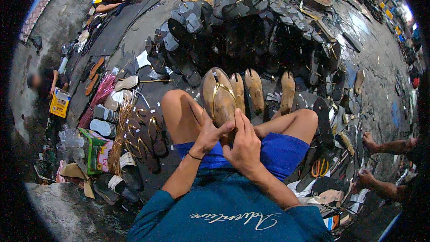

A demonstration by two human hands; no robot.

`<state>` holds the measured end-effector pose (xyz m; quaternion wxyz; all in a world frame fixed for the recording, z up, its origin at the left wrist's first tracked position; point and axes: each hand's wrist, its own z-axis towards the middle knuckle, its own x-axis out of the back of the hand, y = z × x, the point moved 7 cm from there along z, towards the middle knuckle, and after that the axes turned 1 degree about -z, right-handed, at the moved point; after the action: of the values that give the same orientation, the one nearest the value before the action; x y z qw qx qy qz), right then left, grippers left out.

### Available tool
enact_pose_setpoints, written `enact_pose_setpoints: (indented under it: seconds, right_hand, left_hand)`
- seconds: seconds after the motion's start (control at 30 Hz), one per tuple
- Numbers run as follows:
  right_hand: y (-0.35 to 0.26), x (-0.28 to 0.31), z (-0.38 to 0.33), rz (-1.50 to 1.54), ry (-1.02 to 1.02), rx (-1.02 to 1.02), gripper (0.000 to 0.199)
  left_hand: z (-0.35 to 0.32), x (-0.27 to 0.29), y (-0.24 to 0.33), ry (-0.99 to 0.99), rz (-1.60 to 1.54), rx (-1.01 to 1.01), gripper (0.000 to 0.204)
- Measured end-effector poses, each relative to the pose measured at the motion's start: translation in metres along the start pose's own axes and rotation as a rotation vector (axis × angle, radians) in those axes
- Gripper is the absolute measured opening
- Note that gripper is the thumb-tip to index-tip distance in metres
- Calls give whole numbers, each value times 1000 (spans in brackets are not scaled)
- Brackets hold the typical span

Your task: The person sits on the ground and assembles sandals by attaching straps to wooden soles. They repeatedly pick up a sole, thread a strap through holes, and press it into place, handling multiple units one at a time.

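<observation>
Left hand (209,135) and right hand (244,145) curled closed, gripping wooden sandal form (218,98)

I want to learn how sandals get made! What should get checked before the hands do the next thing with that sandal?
1. Both hands on the work: ok. The left hand and right hand both grip the heel end of the sandal on its wooden form.
2. Gold straps sitting on top, meeting near the toe: ok.
3. Sandal steady: ok, it rests between the knees.
4. Straps fixed underneath: cannot tell, the underside is hidden.
5. More wooden forms close by: ok, they stand just beyond the knees.
6. Scissors near: ok, on the floor by the right thigh.
</observation>
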<state>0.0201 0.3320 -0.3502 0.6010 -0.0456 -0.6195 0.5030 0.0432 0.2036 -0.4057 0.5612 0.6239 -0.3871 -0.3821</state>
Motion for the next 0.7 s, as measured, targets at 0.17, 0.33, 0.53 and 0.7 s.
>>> enact_pose_setpoints:
  seconds: [0.17, 0.33, 0.53, 0.7]
  right_hand:
    - [14, 5, -14, 226, -271, -82, 102]
    - [30, -12, -32, 152, -197, -53, 106]
    - [42, -14, -79, 1138, -415, -623, 55]
    - [27, -19, -115, 1300, -352, -601, 47]
  left_hand:
    - [4, 2, -15, -117, -321, 196, 62]
    - [0, -1, -7, -109, -275, 240, 62]
    - [-58, -12, 35, -332, -471, 249, 124]
    - [-93, -23, 55, -503, -596, 171, 145]
